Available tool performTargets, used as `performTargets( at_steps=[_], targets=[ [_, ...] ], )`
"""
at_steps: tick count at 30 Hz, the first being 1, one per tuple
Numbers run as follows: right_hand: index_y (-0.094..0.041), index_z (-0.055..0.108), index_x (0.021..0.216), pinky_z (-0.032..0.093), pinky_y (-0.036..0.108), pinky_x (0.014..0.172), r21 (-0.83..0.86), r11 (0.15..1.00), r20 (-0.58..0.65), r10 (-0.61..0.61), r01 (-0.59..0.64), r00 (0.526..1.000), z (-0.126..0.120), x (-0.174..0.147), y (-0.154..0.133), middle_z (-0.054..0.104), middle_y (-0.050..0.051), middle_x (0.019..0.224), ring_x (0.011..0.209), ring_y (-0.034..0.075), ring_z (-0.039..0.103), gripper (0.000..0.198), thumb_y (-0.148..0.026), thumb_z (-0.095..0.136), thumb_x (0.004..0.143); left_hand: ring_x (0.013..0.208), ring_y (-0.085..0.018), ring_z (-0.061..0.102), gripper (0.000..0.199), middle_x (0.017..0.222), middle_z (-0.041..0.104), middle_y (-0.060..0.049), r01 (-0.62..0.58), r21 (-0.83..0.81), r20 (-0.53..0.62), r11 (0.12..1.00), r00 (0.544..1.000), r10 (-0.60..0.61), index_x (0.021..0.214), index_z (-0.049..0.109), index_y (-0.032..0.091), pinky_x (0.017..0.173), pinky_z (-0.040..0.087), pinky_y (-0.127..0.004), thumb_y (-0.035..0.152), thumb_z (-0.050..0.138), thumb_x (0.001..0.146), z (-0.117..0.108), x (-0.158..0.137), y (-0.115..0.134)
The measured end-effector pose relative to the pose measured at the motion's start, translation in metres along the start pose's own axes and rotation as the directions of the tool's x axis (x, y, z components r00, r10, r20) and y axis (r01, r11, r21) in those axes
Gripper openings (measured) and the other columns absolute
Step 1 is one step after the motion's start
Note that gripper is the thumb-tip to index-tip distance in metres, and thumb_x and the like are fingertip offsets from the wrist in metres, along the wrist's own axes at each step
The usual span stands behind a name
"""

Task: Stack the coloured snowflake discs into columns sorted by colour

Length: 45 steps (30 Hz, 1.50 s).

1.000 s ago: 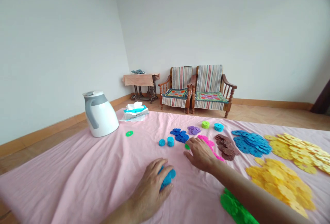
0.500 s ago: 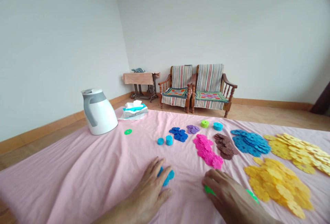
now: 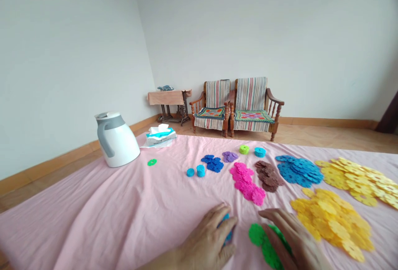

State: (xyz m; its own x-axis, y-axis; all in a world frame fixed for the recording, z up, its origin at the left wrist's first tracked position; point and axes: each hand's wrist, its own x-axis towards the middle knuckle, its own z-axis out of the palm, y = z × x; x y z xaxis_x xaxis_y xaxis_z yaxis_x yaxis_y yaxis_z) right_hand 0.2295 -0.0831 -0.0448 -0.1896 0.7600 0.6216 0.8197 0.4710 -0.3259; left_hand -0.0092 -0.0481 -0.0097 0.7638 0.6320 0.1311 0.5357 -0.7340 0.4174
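My left hand point(image 3: 209, 234) is low in the middle of the view, its fingers curled around blue flower-shaped discs point(image 3: 228, 227) that are partly hidden under it. To its right, my right hand point(image 3: 294, 239) lies over a few bright green flower-shaped discs point(image 3: 257, 235), fingers stretched out and slightly apart. Some of the green discs are covered by that hand. Beyond the hands is a pink pile of discs point(image 3: 247, 182). A large yellow-orange pile point(image 3: 336, 222) lies just right of my right hand.
Brown point(image 3: 268, 176), dark blue point(image 3: 213, 163), blue point(image 3: 299, 171) and purple point(image 3: 230, 156) piles lie on the pink cloth point(image 3: 124, 212), with small stacks point(image 3: 200, 171) nearby. A single green disc point(image 3: 152, 162), a tissue box point(image 3: 161, 136) and a white-grey jug point(image 3: 120, 143) are at left.
My left hand has moved right with the blue discs, nearer the green ones. My right hand has shifted slightly right and its fingers have straightened, showing more green discs.
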Motion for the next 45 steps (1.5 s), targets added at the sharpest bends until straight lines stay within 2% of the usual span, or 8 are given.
performTargets(
  at_steps=[3,7,11,14,25,29,35,45],
  targets=[
    [-0.027,0.055,0.108,0.052,0.029,0.078,-0.024,1.0,-0.041,-0.006,0.005,0.999,0.0,-0.001,0.001,0.068,0.003,0.099,0.093,0.018,0.065,0.022,-0.037,0.044,0.093,0.124,-0.023,0.043,0.041,0.132,0.049,-0.012,-0.004,-0.074,-0.151,0.997,0.988,-0.008,0.127,0.049,0.018,0.105,0.037,-0.037,0.03,0.05,0.088,-0.014,0.01,-0.005],
    [-0.027,0.055,0.108,0.053,0.029,0.077,-0.044,0.999,-0.042,-0.004,0.002,0.999,0.002,-0.002,0.005,0.068,0.002,0.099,0.092,0.018,0.066,0.022,-0.038,0.044,0.093,0.111,-0.021,0.05,0.04,0.114,0.056,-0.008,0.203,-0.007,-0.467,0.979,0.865,-0.182,0.112,0.056,0.02,0.1,0.039,-0.038,0.005,0.05,0.076,-0.042,0.029,-0.055],
    [-0.027,0.055,0.107,0.053,0.026,0.075,-0.018,1.0,-0.041,-0.023,0.022,0.999,0.005,-0.001,0.007,0.069,0.002,0.097,0.09,0.017,0.067,0.02,-0.037,0.044,0.093,0.107,-0.025,0.051,0.041,0.109,0.058,-0.01,0.445,0.139,-0.389,0.885,0.846,-0.364,0.109,0.059,0.017,0.095,0.039,-0.038,0.01,0.061,0.069,-0.06,0.043,-0.116],
    [-0.027,0.055,0.106,0.053,0.022,0.074,0.02,0.999,-0.037,-0.028,0.028,0.999,0.007,-0.001,0.007,0.069,0.001,0.095,0.088,0.014,0.067,0.018,-0.034,0.043,0.094,0.101,-0.023,0.055,0.039,0.104,0.061,-0.008,0.492,0.184,-0.277,0.851,0.856,-0.436,0.106,0.061,0.017,0.091,0.04,-0.032,0.012,0.063,0.068,-0.062,0.048,-0.136],
    [-0.027,0.055,0.105,0.053,0.021,0.075,0.059,0.998,-0.02,0.011,-0.01,1.0,0.008,-0.002,0.006,0.069,0.003,0.097,0.089,0.015,0.067,0.017,-0.03,0.045,0.092,0.076,-0.017,0.056,0.012,0.078,0.061,0.0,0.461,0.192,-0.219,0.866,0.88,-0.42,0.076,0.062,0.017,0.066,0.037,-0.022,0.015,0.057,0.064,-0.064,0.041,-0.118],
    [-0.028,0.054,0.107,0.052,0.021,0.075,0.057,0.998,-0.024,0.005,-0.003,1.0,0.009,-0.003,0.006,0.069,0.002,0.098,0.09,0.015,0.067,0.018,-0.029,0.044,0.092,0.072,-0.015,0.054,0.008,0.075,0.057,0.001,0.332,0.152,-0.175,0.931,0.936,-0.305,0.069,0.056,0.018,0.063,0.036,-0.022,0.014,0.056,0.062,-0.049,0.038,-0.092],
    [-0.027,0.054,0.106,0.052,0.022,0.076,0.051,0.999,-0.021,0.004,-0.003,1.0,0.009,-0.004,0.006,0.068,0.002,0.098,0.09,0.015,0.067,0.017,-0.03,0.044,0.093,0.075,-0.018,0.054,0.009,0.075,0.058,-0.002,0.257,0.175,-0.133,0.95,0.963,-0.236,0.07,0.057,0.017,0.067,0.039,-0.024,0.016,0.058,0.061,-0.035,0.069,-0.065],
    [-0.026,0.055,0.108,0.054,0.023,0.074,-0.014,0.999,-0.004,-0.039,0.039,0.999,0.009,-0.004,0.006,0.07,0.004,0.098,0.089,0.016,0.068,0.02,-0.032,0.04,0.094,0.089,-0.025,0.058,0.021,0.094,0.062,-0.011,0.364,0.327,-0.137,0.872,0.931,-0.337,0.086,0.062,0.013,0.075,0.043,-0.03,0.017,0.06,0.066,-0.029,0.106,-0.076]
  ],
)
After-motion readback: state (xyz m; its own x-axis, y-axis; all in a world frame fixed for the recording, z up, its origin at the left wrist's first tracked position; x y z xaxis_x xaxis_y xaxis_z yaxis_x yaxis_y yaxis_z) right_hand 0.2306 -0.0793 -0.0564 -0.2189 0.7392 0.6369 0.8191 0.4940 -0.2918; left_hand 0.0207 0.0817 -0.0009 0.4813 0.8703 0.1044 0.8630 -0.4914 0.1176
